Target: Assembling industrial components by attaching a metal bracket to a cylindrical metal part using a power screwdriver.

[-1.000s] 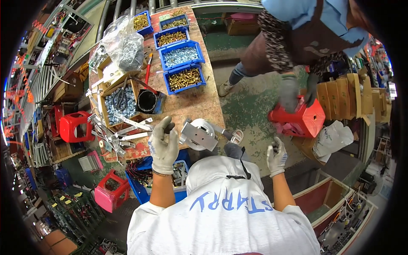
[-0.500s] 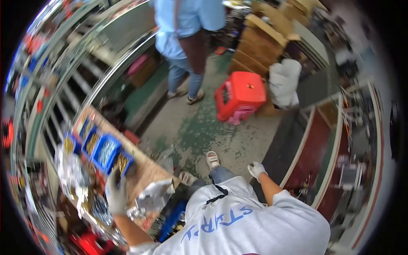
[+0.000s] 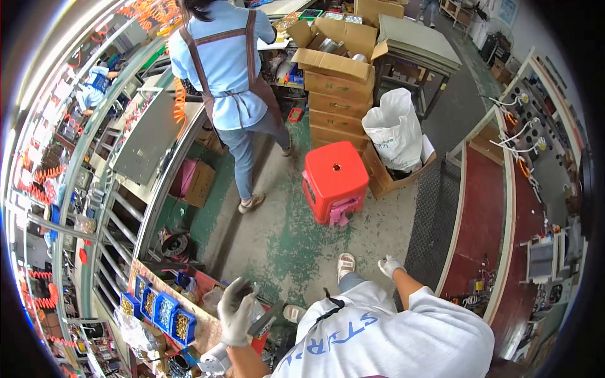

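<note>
My left hand point(image 3: 236, 314), in a white glove with grey fingertips, is raised beside the parts bench. Its fingers are apart and bent, with nothing visible between them. A dark grey flat piece point(image 3: 266, 318) shows just right of it; whether they touch I cannot tell. Blue bins point(image 3: 181, 327) holding small metal screws stand in a row on the bench, left of this hand. My right hand point(image 3: 391, 266), also gloved, hangs out to the right over the floor. Its fingers are loosely curled in, and I see nothing in them.
A red plastic stool point(image 3: 336, 173) with pink cloth stands ahead. Behind it are stacked cardboard boxes point(image 3: 340, 88) and a white sack point(image 3: 397, 129) in a carton. A person point(image 3: 230, 75) in blue stands ahead left beside the conveyor line point(image 3: 167, 164). A red-panelled rack point(image 3: 479, 214) runs along the right.
The view has shifted, and the bench now lies lower in it. My left hand has come away from over the blue bins to their right. The right hand still hangs out.
</note>
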Demonstrator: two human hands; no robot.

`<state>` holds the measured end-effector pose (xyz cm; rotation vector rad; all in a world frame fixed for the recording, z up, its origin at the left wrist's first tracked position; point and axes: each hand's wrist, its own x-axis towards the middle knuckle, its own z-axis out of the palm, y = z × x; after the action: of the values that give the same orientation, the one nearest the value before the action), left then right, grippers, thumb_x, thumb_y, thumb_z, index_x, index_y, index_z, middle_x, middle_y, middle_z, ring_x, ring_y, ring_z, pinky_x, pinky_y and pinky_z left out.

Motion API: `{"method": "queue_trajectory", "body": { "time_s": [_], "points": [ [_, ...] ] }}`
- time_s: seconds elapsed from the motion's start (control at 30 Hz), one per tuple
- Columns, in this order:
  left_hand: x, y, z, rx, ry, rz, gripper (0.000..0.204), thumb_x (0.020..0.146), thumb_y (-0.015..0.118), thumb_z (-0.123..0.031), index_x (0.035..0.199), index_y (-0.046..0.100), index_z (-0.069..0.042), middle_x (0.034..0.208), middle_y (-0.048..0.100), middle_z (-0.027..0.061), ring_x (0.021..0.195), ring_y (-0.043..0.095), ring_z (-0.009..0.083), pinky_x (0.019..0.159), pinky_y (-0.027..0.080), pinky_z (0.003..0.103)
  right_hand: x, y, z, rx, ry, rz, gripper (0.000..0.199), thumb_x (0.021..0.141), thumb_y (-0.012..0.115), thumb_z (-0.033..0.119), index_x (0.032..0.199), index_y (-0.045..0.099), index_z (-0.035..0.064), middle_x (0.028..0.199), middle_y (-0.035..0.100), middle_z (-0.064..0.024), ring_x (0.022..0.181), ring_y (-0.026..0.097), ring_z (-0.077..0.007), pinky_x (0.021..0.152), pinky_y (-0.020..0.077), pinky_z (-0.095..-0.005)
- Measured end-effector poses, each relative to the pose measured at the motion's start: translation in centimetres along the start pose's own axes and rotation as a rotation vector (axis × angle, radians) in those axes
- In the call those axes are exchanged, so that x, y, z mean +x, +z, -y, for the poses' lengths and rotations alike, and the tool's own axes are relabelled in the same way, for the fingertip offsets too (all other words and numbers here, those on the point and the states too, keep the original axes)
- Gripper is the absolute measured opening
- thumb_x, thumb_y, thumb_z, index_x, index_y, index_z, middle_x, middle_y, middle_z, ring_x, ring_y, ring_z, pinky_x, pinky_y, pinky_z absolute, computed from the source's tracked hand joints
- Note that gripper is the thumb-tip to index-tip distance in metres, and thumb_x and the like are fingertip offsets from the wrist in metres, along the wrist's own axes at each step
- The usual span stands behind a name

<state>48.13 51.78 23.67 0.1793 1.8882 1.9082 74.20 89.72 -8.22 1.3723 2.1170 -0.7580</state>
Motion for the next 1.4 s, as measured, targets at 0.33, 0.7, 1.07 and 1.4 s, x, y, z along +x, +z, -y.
{"method": "queue_trajectory", "body": {
  "time_s": [0.33,0.7,1.07,1.4],
  "points": [
    [13.8,17.1,6.2,0.11,-0.249,0.317,0.046,0.087,0.064,-0.005,0.13,0.051,0.002,0.114,0.062,0.0085,0.098,0.06,0.0126,0.085,0.05,0.026,7.5,-7.8,-5.1,0.299,-0.019,-0.012,0.043,0.083,0.055,0.041,0.107,0.067,0.0075,0.109,0.066,-0.0213,0.105,0.061,-0.0378,0.091,0.048,-0.0442],
    [26.0,17.6,16.1,0.253,-0.497,0.273,0.041,0.085,0.067,-0.009,0.123,0.057,0.002,0.102,0.067,0.0056,0.088,0.062,0.012,0.076,0.051,0.026,12.0,-7.0,-6.7,0.14,0.102,0.137,0.05,0.086,0.06,0.041,0.119,0.062,0.0033,0.109,0.067,-0.0198,0.106,0.063,-0.0323,0.09,0.0497,-0.0385],
    [38.0,5.2,27.6,1.042,-0.801,0.301,0.03,0.079,0.069,-0.026,0.099,0.071,-0.005,0.074,0.068,0.0053,0.064,0.063,0.0161,0.056,0.05,0.032,15.3,-16.7,9.1,0.319,0.198,-0.161,0.047,0.084,0.058,0.039,0.114,0.062,0.0039,0.115,0.063,-0.0234,0.109,0.059,-0.0381,0.092,0.0478,-0.0433],
    [42.4,7.8,26.6,0.761,-0.516,0.057,0.028,0.076,0.072,-0.015,0.101,0.071,-0.002,0.081,0.069,0.0072,0.07,0.062,0.0134,0.064,0.051,0.028,20.5,-22.9,13.5,0.469,0.245,-0.307,0.047,0.085,0.06,0.034,0.123,0.056,0.006,0.116,0.063,-0.0221,0.11,0.059,-0.0371,0.092,0.0465,-0.0426]
  ]
}}
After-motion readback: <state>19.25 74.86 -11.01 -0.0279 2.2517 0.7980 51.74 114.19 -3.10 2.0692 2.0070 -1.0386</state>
